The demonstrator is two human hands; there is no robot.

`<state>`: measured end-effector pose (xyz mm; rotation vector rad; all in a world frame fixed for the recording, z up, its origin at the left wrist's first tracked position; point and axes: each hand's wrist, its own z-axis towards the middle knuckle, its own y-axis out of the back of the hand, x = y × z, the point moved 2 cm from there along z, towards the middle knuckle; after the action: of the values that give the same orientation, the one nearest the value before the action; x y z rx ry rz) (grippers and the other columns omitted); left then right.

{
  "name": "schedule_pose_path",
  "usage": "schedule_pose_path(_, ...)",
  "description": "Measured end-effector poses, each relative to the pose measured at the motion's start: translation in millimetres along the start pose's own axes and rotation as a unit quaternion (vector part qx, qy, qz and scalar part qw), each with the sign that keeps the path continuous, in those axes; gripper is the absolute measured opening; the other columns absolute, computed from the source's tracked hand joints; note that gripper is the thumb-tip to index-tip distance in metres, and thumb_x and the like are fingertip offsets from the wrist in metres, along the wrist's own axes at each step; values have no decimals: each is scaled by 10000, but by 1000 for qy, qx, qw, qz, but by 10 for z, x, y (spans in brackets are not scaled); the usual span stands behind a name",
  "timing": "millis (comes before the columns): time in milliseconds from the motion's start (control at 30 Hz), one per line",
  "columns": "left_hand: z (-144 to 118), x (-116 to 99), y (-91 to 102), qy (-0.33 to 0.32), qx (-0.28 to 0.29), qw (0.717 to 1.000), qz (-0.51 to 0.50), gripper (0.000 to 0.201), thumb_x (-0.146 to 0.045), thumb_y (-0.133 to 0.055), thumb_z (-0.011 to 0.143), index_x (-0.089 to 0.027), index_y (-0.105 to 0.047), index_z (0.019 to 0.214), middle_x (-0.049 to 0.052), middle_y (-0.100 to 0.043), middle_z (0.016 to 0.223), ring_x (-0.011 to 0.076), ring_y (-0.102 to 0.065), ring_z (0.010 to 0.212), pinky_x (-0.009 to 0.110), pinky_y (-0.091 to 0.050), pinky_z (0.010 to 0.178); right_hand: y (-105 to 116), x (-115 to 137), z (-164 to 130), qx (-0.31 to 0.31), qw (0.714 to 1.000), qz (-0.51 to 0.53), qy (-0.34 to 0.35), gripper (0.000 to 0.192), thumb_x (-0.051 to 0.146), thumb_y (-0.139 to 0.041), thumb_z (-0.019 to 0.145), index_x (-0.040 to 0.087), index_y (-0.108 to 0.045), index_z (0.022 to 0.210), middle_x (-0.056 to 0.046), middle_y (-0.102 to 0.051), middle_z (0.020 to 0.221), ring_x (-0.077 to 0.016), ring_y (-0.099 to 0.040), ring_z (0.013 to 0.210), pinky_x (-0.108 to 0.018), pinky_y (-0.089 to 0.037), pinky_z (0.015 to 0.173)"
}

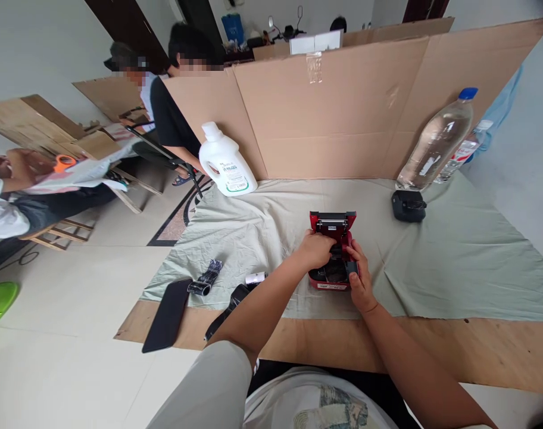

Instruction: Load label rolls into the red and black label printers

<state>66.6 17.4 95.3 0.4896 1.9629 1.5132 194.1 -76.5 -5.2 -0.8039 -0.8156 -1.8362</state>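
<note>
A small red and black label printer (pixel 335 286) stands on the cloth in front of me, its lid (pixel 333 221) raised at the back. My left hand (pixel 317 250) reaches into the open body from the left, fingers curled downward. What its fingertips hold, if anything, is hidden inside. My right hand (pixel 362 279) grips the printer's right side, thumb near the front corner and fingers along the edge. To the left, near my left forearm, lie a black ribbon roll (pixel 205 279), a white roll (pixel 255 278) and a dark strip of film (pixel 229 311).
A dark tablet-like slab (pixel 168 316) lies at the table's front left. A white jug (pixel 229 164) stands back left; a large water bottle (pixel 439 140), a smaller bottle (pixel 465 152) and a black device (pixel 408 206) are back right. Cardboard (pixel 334 119) walls the rear. Other people sit left.
</note>
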Motion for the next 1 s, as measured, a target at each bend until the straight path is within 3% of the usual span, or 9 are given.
schedule_pose_path(100,105,-89,-2,5,52,996,71,256,-239,-645,806,-173,-716,1044,119,-736,1054,316,-611,1108,491,-340,1030,7,1,1,2,1000,-7,0,589,608,-352,946,246,-464,1397,-112,-359,1545,-329,-354,1414,-595,-307,1139)
schedule_pose_path(200,123,-116,-13,23,49,995,79,243,-241,-658,787,-142,-726,998,147,-725,1055,333,-601,1111,497,-333,1026,14,-7,2,2,1000,-11,1,578,596,-362,946,242,-470,1390,-118,-367,1538,-332,-361,1408,-600,-308,1134)
schedule_pose_path(467,-9,12,-96,11,-97,989,-110,343,-162,-640,717,-226,-630,1054,25,-710,1015,243,-637,1004,419,-381,1004,20,-39,8,0,1000,-16,8,571,588,-374,938,240,-489,1375,-115,-389,1519,-342,-371,1394,-617,-296,1129)
schedule_pose_path(533,-121,42,-92,-7,-128,966,-223,340,-147,-641,710,-224,-611,1040,14,-694,1017,212,-634,982,374,-414,977,16,-41,10,0,1000,-12,10,570,587,-382,934,243,-489,1376,-113,-388,1519,-343,-372,1394,-615,-301,1127)
schedule_pose_path(633,-409,179,-15,-50,-123,885,-447,344,-215,-706,696,-187,-603,1023,43,-669,1021,193,-627,942,306,-474,858,11,-33,12,-1,1000,-6,12,567,587,-391,930,246,-498,1371,-109,-389,1521,-341,-373,1396,-610,-311,1126)
schedule_pose_path(700,-665,391,74,-46,-73,836,-542,391,-304,-740,693,-164,-613,1036,59,-663,984,175,-623,839,277,-487,747,10,-25,13,-2,1000,-7,6,563,587,-395,929,243,-508,1361,-110,-393,1519,-340,-374,1397,-607,-312,1128)
schedule_pose_path(733,-802,544,124,-18,-52,830,-554,425,-351,-747,693,-159,-621,1051,58,-661,959,158,-607,767,259,-476,673,9,-20,13,-2,1000,-7,3,559,584,-398,930,242,-510,1358,-110,-392,1521,-339,-373,1398,-606,-313,1130)
schedule_pose_path(833,-1200,1135,266,107,-49,861,-495,553,-432,-761,666,-162,-623,1128,44,-655,955,124,-556,653,224,-419,552,10,-5,14,0,1000,-5,-3,543,562,-413,932,241,-506,1359,-107,-384,1528,-330,-371,1400,-599,-313,1135)
schedule_pose_path(1000,-1670,2019,214,233,-34,923,-304,496,-393,-715,630,-170,-680,1072,49,-695,1021,241,-633,924,316,-491,831,17,24,14,-6,1000,-7,-6,514,537,-431,932,237,-520,1341,-107,-404,1515,-330,-388,1384,-606,-300,1137)
